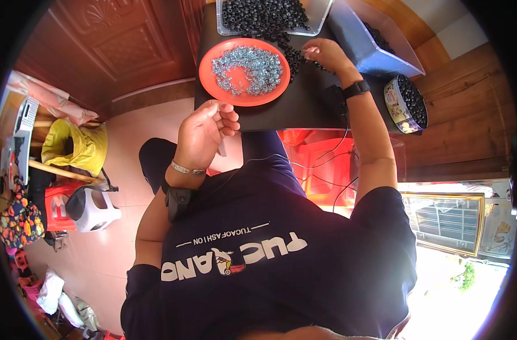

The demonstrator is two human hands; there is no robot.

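On a dark table, an orange-red plate (pixel 207 80) carries many small shiny silver metal pieces (pixel 262 69), with a bare patch near its middle. Beside the plate's near edge, my left hand (pixel 206 131) is raised palm up, its fingers curled in; whatever they may hold is too small to make out. To the plate's right, my right hand (pixel 328 55) hovers by a loose pile of small black round parts (pixel 293 59). Its fingertips are pressed together, and I cannot tell what is between them.
A clear bin (pixel 321 25) of black parts stands at the back. Right of it are a bluish translucent bin (pixel 349 42) and a round tub (pixel 395 105), both holding black parts. Cables (pixel 346 127) hang over the table's front edge. A red stool (pixel 326 170) is below.
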